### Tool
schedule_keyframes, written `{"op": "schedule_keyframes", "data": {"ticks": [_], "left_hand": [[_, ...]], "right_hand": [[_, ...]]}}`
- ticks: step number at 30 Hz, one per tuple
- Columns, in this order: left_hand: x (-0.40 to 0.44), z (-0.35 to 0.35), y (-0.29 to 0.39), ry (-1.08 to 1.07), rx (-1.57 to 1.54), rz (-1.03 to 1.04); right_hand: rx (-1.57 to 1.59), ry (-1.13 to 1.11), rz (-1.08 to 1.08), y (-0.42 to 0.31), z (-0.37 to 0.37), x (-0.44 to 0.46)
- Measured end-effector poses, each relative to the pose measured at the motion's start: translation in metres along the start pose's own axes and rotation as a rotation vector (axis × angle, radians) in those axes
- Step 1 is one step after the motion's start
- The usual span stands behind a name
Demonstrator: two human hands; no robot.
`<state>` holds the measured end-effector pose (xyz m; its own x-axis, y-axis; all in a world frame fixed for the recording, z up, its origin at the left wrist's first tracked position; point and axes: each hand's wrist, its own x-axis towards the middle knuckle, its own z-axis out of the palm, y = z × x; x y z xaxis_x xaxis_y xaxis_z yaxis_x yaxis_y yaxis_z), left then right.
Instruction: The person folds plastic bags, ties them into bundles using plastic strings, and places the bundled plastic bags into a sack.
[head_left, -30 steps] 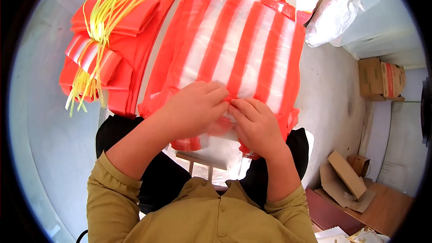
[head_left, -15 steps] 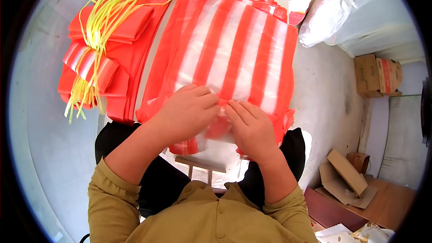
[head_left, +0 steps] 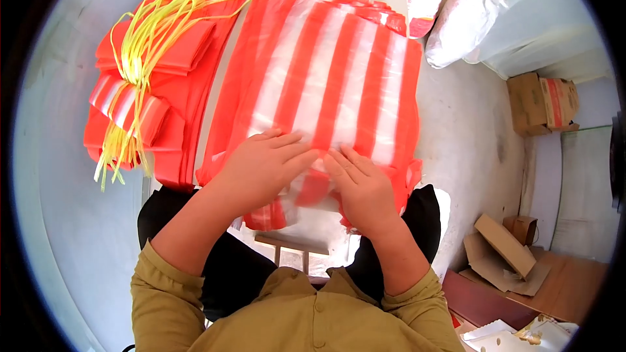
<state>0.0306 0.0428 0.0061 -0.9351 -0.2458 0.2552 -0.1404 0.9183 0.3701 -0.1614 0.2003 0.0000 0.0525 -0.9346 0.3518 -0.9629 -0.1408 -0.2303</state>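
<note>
A stack of red and clear striped plastic bags (head_left: pixel 336 72) lies in front of me, its near end hanging over the table edge. My left hand (head_left: pixel 267 166) rests on the near part of the top bag, fingers stretched out and lying flat. Close beside it, my right hand (head_left: pixel 358 186) also lies on the bag with fingers extended. The fingertips of the two hands almost meet. Crumpled bag ends (head_left: pixel 270 214) show below my hands; part of the near edge is hidden under the palms.
To the left lie folded red bags (head_left: pixel 186 45) with a bundle of yellow ties (head_left: pixel 140 58) across them. A white plastic sack (head_left: pixel 466 19) stands at the back right. Cardboard boxes (head_left: pixel 538 104) are farther right, with opened cardboard (head_left: pixel 502 248) on a wooden surface (head_left: pixel 567 287).
My fingers were curled and pinching at the near edge of the top bag; now they are straightened and flat on it. The view has shifted slightly.
</note>
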Motion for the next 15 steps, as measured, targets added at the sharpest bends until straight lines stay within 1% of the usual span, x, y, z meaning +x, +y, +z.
{"op": "schedule_keyframes", "data": {"ticks": [4,7,10,13,15], "left_hand": [[-0.005,-0.008,-0.008,0.026,-0.008,-0.039],[-0.012,-0.022,-0.019,0.017,0.000,-0.008],[-0.018,-0.037,-0.019,-0.005,-0.189,-0.150],[-0.025,-0.049,-0.024,-0.024,-0.313,-0.235],[-0.024,-0.053,-0.025,-0.007,-0.483,-0.385]], "right_hand": [[0.044,-0.074,0.060,-0.004,-0.006,0.001],[0.096,-0.212,0.104,-0.009,-0.022,0.008],[0.317,-0.269,0.177,-0.014,-0.042,0.019],[0.392,-0.488,0.320,-0.021,-0.069,0.036],[0.277,-0.587,0.259,-0.011,-0.073,0.051]]}}
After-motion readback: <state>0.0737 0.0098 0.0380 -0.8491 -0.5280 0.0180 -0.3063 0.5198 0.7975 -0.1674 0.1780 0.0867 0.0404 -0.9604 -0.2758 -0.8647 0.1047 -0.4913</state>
